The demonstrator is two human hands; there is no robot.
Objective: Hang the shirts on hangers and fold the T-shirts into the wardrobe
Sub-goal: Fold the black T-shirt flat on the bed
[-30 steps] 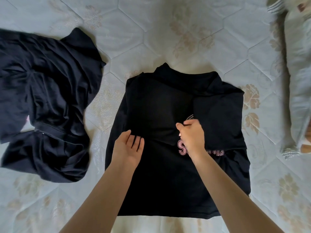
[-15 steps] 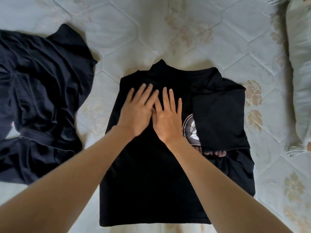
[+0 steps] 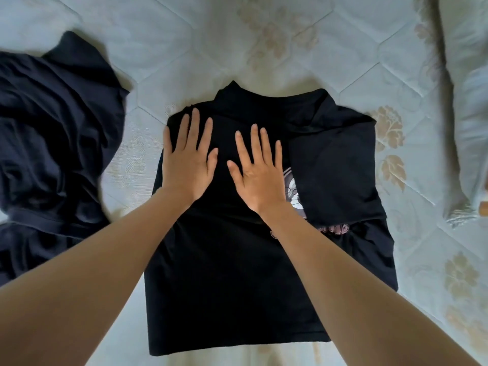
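Quilted pale floral mattress (image 3: 264,35) under me. Black printed cotton T-shirt (image 3: 237,273) at centre, half folded. Left hand (image 3: 188,159), right hand (image 3: 260,171) flat, fingers spread, pressing chest. Risk: folded panel at 3 o'clock springs open on release. Crumpled navy garment (image 3: 52,143) at 9 o'clock could snag.

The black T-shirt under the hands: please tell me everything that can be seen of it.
The black T-shirt lies flat on the quilted mattress, collar away from the person. It looks like soft cotton. Its sides are folded inward; the folded right sleeve part covers a pink and white print. The left hand and the right hand press flat on its upper part, fingers spread.
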